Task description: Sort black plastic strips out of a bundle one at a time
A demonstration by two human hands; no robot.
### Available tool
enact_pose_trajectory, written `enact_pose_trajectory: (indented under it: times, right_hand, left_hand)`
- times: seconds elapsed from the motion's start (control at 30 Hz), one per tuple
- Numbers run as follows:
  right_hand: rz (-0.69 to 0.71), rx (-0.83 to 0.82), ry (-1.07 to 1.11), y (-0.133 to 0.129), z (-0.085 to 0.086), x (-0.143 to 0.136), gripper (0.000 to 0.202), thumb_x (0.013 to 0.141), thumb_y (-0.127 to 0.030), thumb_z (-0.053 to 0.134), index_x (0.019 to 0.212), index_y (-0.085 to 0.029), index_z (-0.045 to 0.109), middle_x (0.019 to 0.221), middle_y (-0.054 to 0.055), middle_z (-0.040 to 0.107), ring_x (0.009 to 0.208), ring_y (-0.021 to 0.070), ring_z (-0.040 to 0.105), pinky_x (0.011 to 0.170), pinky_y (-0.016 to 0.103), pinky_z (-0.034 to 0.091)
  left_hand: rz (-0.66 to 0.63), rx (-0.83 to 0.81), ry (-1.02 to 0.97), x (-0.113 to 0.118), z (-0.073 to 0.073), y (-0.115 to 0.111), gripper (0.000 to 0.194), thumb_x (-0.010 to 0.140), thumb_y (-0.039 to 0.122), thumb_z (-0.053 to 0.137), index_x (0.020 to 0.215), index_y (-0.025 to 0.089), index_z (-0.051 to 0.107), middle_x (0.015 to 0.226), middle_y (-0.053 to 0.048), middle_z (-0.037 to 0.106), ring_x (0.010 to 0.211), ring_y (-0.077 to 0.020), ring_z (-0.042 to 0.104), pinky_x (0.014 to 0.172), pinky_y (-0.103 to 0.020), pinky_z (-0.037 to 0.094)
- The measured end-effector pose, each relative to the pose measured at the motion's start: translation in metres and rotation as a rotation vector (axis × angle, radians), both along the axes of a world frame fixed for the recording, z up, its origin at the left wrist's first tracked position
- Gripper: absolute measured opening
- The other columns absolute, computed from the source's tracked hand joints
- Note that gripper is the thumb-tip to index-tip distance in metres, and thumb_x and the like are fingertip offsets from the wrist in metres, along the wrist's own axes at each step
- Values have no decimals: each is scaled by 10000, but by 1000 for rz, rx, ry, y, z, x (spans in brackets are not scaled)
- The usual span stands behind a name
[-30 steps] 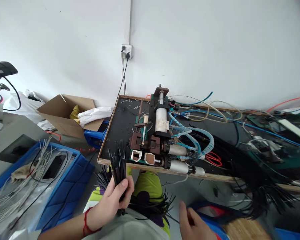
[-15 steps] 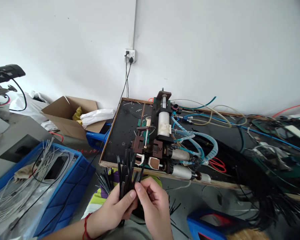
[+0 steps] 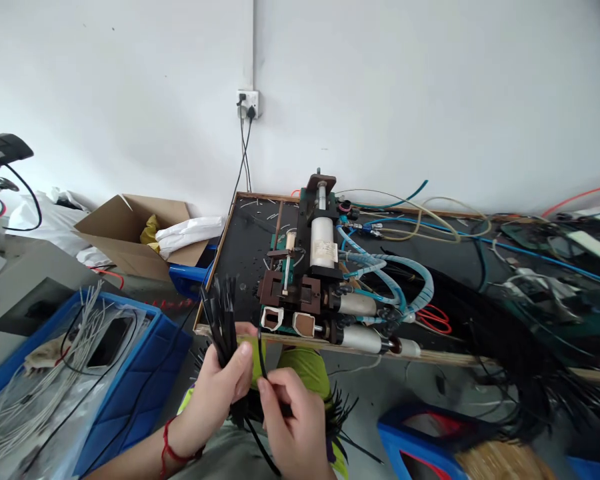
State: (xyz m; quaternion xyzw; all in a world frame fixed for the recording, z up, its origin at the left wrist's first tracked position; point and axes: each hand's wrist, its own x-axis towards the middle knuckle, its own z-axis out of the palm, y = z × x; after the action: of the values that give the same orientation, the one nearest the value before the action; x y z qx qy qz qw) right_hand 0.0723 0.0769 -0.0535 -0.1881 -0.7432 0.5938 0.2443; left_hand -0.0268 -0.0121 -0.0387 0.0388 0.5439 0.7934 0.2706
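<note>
White wall [image 3: 380, 87] backs the bench [image 3: 245, 247]. Pinched by the right hand [image 3: 297, 417], 1 black strip [image 3: 262, 357] stands farther from the black bunch [image 3: 223, 320] than 0.5 s ago, singled out; the left hand [image 3: 217, 387] grips the bunch near the bench's edge. Machine [image 3: 324, 240] parts crowd just beyond.

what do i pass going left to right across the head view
Phone → left hand holding black strips → right hand pinching a single strip → red coil → white bar
</note>
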Motion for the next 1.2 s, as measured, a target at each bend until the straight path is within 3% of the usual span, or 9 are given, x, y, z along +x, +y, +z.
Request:
enact_pose_trajectory:
  times: [0.13, 0.3, 0.37, 0.47, 0.6, 0.9, 1.2]
  right_hand:
    - [172, -102, -40, 8, -7, -7, 328, 1037, -439, 579, 796, -219, 618, 519, -34, 557, 443, 123, 486, 478, 254, 324]
    - [342, -531, -108, 12, -17, -5, 498, 1005, -662, 550, 844, -198, 633, 469, -46, 530, 396, 105, 405, 443, 235, 290]
    - [327, -730, -23, 9, -23, -6, 502, 986, -683, 581, 821, -209, 596, 465, -54, 523, 397, 91, 347, 440, 226, 260]
    - [197, -1018, 187, 5, -31, -14, 441, 986, -607, 649, 786, -224, 563, 430, -90, 448, 400, 82, 267, 459, 226, 238]
    - [101, -1273, 310, 7, -33, -30, 356, 946, -484, 760, 772, -217, 602, 417, -98, 421, 401, 84, 223, 467, 234, 254]
    - [96, -1374, 267, 11, -39, -41, 313, 912, -436, 796, 768, -196, 655, 397, -99, 396, 393, 86, 182, 439, 229, 235]
    - [44, -1311, 253, 13, -41, -43, 320, 898, -455, 798, 791, -208, 625, 396, -125, 317, 398, 88, 130, 419, 227, 218]
  left_hand:
    - [84, -73, 9, 1, 1, 2, 420, 764, 506, 917, 886, 175, 690, 523, 100, 454, 400, -34, 298, 383, -152, 250]
    - [163, -60, 85, -5, -1, 6, 339, 822, 457, 882, 907, 175, 715, 476, 104, 412, 399, -54, 323, 389, -165, 269]
    - [151, -31, 71, -6, -2, 7, 351, 858, 459, 856, 1031, 184, 722, 481, 114, 397, 403, -56, 305, 397, -162, 273]
    - [135, 36, 52, -6, -1, 10, 400, 924, 469, 792, 1205, 211, 672, 491, 129, 381, 396, -58, 266, 395, -159, 264]
    - [123, 38, 48, -7, 1, 11, 328, 930, 486, 780, 1048, 208, 653, 482, 128, 379, 376, -52, 247, 378, -157, 248]
    - [88, 13, -2, -9, 3, 15, 372, 877, 505, 834, 897, 206, 614, 459, 127, 373, 364, -45, 252, 367, -148, 231]
    - [82, 66, -5, -8, 1, 13, 325, 969, 527, 684, 1089, 243, 583, 504, 106, 476, 352, -63, 251, 353, -152, 225]
